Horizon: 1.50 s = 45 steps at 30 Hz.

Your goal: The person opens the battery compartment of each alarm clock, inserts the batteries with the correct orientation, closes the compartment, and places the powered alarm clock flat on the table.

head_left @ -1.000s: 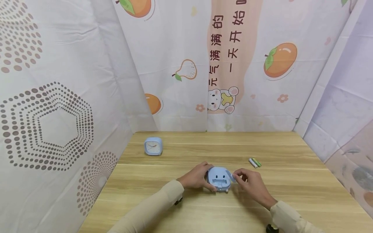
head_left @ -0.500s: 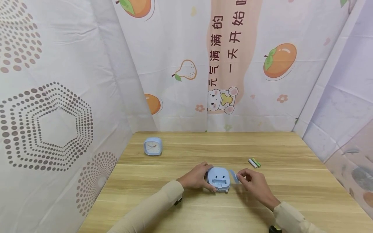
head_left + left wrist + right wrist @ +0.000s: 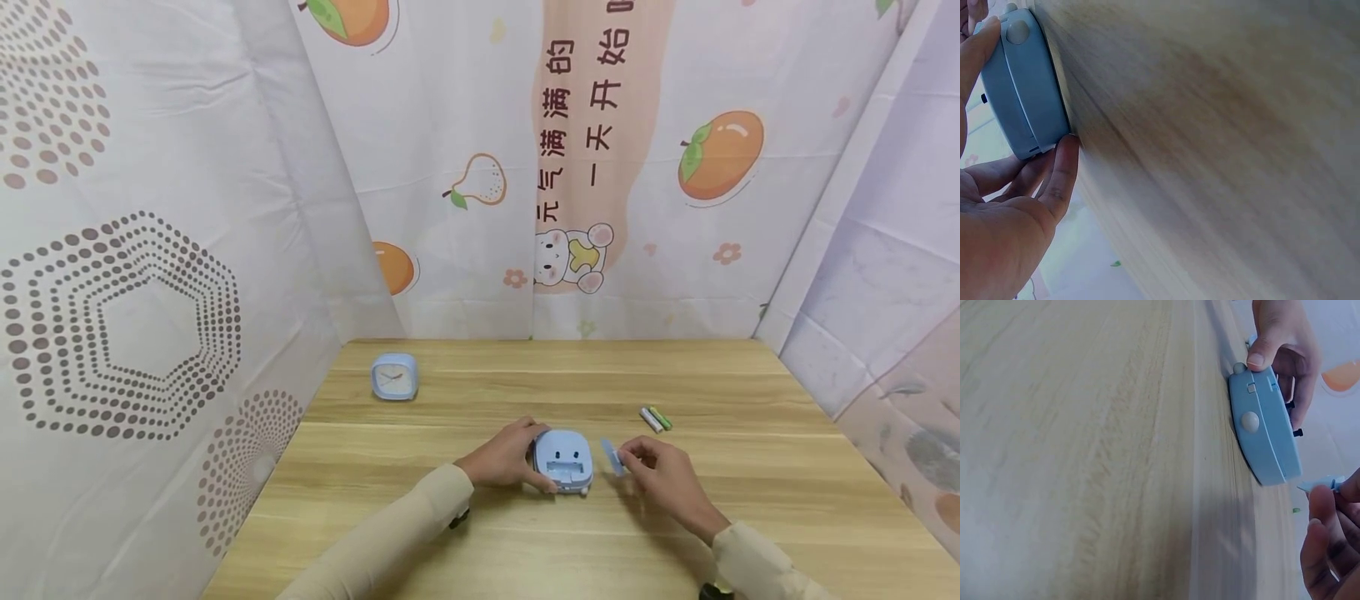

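Note:
A light blue clock (image 3: 572,440) lies on its face with its back up, showing two dark knobs and an uncovered battery compartment. My left hand (image 3: 508,457) grips it from the left, thumb at the near edge and fingers round the far side. Small whitish feet stick out of its casing (image 3: 1269,440) in the right wrist view. Just right of the clock, apart from it, my right hand (image 3: 666,482) pinches a thin light blue battery cover (image 3: 611,457) between thumb and fingers. Only the cover's edge shows in the right wrist view.
Two batteries, one silver (image 3: 650,420) and one green (image 3: 662,417), lie side by side beyond my right hand. A second light blue clock (image 3: 394,377) stands at the back left of the wooden table (image 3: 495,383). Printed curtains (image 3: 450,108) hang behind.
My right hand has drawn the battery cover away from the clock to the right, and the cover has turned more upright. The left hand and the clock have stayed in place.

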Available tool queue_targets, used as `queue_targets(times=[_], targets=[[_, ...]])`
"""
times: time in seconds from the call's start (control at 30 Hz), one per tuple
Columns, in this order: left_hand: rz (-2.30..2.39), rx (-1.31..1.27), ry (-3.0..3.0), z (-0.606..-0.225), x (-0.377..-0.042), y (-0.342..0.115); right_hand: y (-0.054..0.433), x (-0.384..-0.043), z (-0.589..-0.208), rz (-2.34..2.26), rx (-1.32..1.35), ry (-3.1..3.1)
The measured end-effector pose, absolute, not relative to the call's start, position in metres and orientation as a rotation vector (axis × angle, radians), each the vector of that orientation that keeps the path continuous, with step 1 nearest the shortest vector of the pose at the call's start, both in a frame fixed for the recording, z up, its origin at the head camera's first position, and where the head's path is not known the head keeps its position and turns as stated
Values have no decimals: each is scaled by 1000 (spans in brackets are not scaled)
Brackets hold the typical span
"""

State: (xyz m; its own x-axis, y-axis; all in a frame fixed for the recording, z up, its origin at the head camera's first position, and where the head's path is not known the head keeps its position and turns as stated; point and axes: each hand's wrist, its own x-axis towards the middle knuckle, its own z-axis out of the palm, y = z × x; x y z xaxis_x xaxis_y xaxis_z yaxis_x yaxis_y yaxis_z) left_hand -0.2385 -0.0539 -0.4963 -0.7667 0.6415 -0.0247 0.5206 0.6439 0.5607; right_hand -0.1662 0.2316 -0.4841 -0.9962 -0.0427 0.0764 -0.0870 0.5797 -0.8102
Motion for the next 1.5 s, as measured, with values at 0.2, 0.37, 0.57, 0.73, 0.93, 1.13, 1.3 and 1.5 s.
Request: queue_targets(times=[0.2, 0.37, 0.57, 0.73, 0.93, 1.13, 1.3, 1.5], targets=[[814, 970, 2648, -496, -238, -54, 240, -168, -486, 1430, 63, -2778], [822, 964, 2640, -502, -233, -54, 246, -164, -493, 1422, 48, -2815], [851, 934, 2630, -504, -232, -54, 253, -162, -499, 1496, 34, -2835], [841, 935, 2634, -501, -233, -54, 261, -162, -499, 1484, 26, -2849], [817, 949, 2642, -498, -236, -55, 270, -163, -498, 1419, -19, -2900], [815, 946, 2642, -499, -237, -56, 280, -162, -500, 1359, -42, -2932], [814, 943, 2640, -498, -237, -55, 288, -162, -501, 1359, -77, -2947], [807, 939, 2643, -496, -237, -55, 298, -163, -503, 1369, -105, -2957]])
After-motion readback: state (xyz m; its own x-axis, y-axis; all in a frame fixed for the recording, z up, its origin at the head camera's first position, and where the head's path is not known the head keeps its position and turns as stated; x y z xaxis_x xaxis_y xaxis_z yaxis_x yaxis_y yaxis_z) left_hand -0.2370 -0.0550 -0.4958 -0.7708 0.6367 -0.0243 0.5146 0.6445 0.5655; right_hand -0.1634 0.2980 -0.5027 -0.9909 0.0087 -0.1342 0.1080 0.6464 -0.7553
